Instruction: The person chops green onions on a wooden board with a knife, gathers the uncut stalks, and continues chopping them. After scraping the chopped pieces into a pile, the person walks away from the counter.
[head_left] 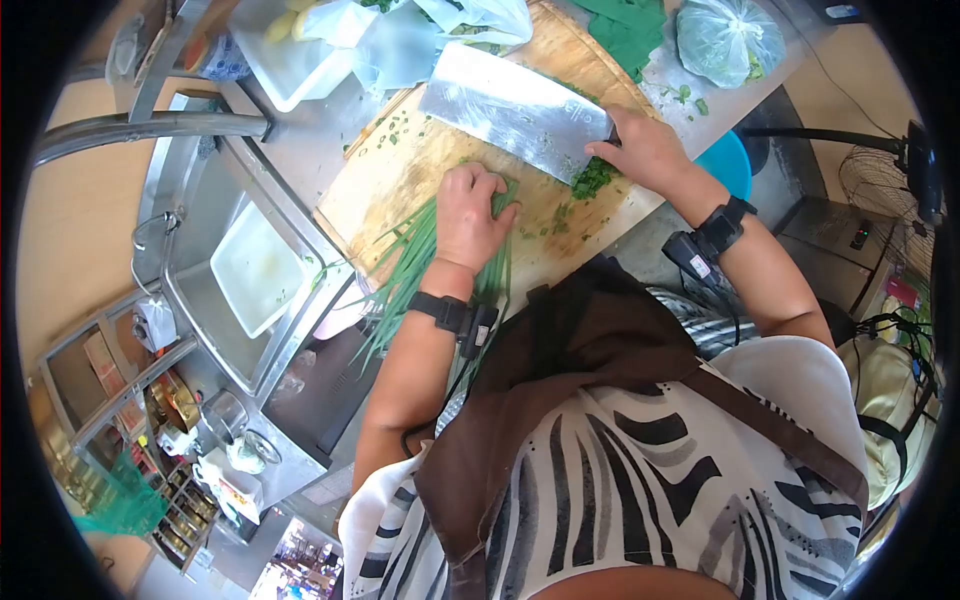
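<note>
Left to right. The white rectangular plastic tub [258,270] sits in the steel sink [190,215], well clear of the cutting, so there's no risk there.

Your left hand [468,215] presses down on the bunch of long green chives [415,262], with the fingers curled together on top of the stalks. The bunch lies across the near edge of the round wooden chopping board [400,175], and its tail ends overhang toward the sink. Risk: the overhanging ends could drag the bunch off the board if your grip loosens.

The broad steel cleaver [515,108] is just beside your left knuckles. Main risk: a fingertip creeping out from under the curl would meet the edge.

Your right hand [645,148] is wrapped closed around the cleaver handle, next to the small pile of chopped green chives [593,180]. The pile is near the board's right rim, so bits could spill off.

Writing: none legible. The black wrist straps [455,312] show no readable marks.
</note>
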